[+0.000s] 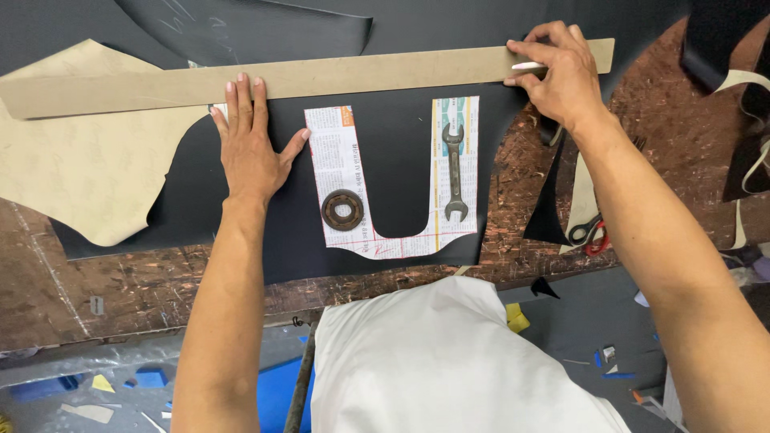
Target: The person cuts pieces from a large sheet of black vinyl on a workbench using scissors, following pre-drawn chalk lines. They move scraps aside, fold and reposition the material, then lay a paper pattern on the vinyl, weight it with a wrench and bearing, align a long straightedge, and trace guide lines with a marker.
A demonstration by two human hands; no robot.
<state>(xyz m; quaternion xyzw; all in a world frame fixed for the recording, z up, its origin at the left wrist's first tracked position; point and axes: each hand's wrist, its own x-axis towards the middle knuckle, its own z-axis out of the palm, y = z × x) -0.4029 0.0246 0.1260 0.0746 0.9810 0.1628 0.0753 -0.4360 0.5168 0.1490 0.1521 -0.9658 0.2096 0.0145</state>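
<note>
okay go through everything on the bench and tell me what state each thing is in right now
Left hand: flat, pressing the strip.
Right hand: holding chalk against the strip's edge.
Strip: lying across the black sheet.
Pattern: flat, weighted.
Ring: on pattern.
Wrench: on pattern.
Scissors: closed, unused.

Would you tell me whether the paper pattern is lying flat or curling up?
Flat: the U-shaped paper pattern lies spread on the black sheet, with a wrench and metal ring resting on it.

My left hand (250, 148) lies flat, fingers spread toward twelve o'clock; my right hand (561, 76), at two o'clock, pinches with fingers curled.
</note>
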